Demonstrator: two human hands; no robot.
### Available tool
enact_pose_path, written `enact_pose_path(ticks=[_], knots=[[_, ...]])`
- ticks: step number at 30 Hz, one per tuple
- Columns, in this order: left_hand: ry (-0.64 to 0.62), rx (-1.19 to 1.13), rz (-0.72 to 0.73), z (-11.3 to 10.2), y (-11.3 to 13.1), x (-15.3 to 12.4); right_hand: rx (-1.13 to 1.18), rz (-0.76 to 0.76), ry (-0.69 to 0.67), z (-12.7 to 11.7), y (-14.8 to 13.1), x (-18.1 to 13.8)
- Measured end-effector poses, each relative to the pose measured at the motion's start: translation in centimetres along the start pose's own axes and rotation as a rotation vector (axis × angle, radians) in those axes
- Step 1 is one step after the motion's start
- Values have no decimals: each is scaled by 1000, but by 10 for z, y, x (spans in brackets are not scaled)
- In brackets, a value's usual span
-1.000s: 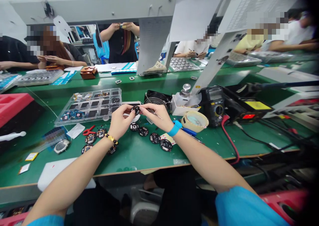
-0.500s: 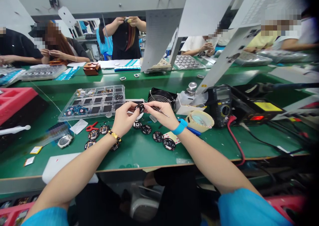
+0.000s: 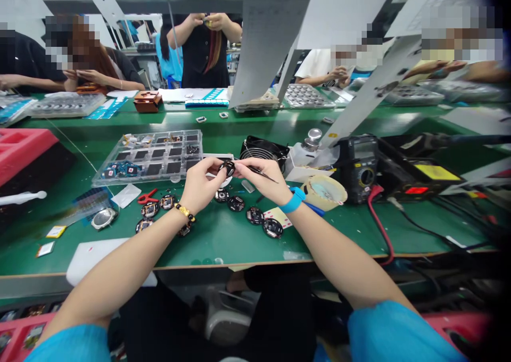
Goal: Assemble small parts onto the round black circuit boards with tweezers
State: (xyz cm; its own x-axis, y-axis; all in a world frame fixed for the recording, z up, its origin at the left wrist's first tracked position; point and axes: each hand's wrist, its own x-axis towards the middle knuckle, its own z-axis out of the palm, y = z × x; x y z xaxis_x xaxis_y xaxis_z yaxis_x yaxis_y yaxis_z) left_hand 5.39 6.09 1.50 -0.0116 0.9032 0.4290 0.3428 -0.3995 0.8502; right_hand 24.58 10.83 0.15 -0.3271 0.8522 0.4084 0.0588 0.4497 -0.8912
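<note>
My left hand (image 3: 200,185) is closed on a small round black watch module (image 3: 227,167), raised above the green bench. At the module's right edge, the fingertips of my right hand (image 3: 266,180) pinch together. A pair of thin dark tweezers (image 3: 268,177) lies across that hand, its end jutting out to the right; the exact contact between fingers and module is too small to make out. Below my hands, similar round modules (image 3: 236,204) lie on the bench, with more round modules (image 3: 150,209) on the left beside red-handled pliers (image 3: 147,196).
A clear compartment box (image 3: 138,174) with parts stands behind my left hand. A black fan (image 3: 261,150), dispenser bottle (image 3: 313,138), round yellowish tub (image 3: 324,191), multimeter (image 3: 359,165) and soldering station (image 3: 415,178) stand to the right. Co-workers sit across the bench.
The view has shifted slightly, so the bench items appear a little higher or farther right. Both hands keep their hold at the module, with only slight finger movement.
</note>
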Motion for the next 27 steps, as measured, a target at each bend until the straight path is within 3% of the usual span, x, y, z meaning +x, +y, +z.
enact_pose_path(ticks=[13, 27], knots=[[4, 12, 18, 0, -4, 0, 11, -4, -5, 1, -3, 0], [37, -18, 21, 7, -6, -4, -36, 0, 112, 12, 6, -5]])
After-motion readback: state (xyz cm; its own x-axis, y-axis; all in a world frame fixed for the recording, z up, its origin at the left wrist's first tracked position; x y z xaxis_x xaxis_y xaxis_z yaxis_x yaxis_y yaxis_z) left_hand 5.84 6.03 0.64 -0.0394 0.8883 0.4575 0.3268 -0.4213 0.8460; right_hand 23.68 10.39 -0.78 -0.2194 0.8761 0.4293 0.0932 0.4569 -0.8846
